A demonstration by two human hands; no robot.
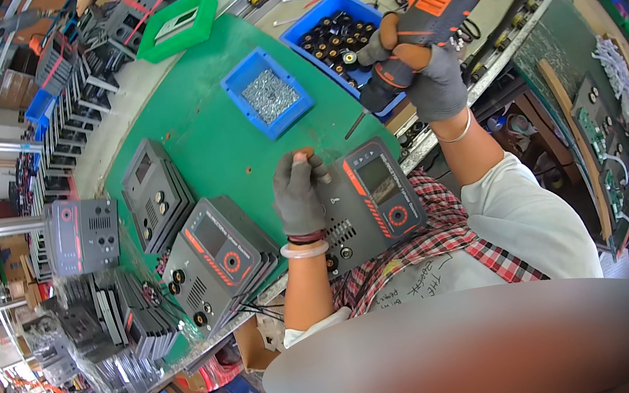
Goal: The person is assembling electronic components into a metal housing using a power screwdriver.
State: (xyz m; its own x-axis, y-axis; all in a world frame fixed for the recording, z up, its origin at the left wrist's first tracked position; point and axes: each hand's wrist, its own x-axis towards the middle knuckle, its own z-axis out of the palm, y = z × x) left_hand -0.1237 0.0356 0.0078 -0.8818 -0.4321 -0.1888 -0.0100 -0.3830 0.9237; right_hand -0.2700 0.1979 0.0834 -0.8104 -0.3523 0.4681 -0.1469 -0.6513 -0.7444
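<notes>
A grey faceplate [369, 209] with a dark display window and an orange-ringed dial rests at the table's near edge, against my body. My left hand [300, 194], in a grey glove with bare fingertips, is over the plate's left side. Its fingers are curled together, and anything between them is too small to make out. My right hand [435, 81], gloved alike, grips an orange and black power drill [437, 11] around its dark front part. The drill's black nose points down and left, beside a blue bin of black knob-like parts [334, 31].
A blue tray of small screws [271, 95] stands on the green table [197, 116]. Left lie stacked grey faceplates [217, 252] and more grey panels [156, 196]. A green tray [179, 25] sits at the far edge. Roller rails [503, 46] run along the right.
</notes>
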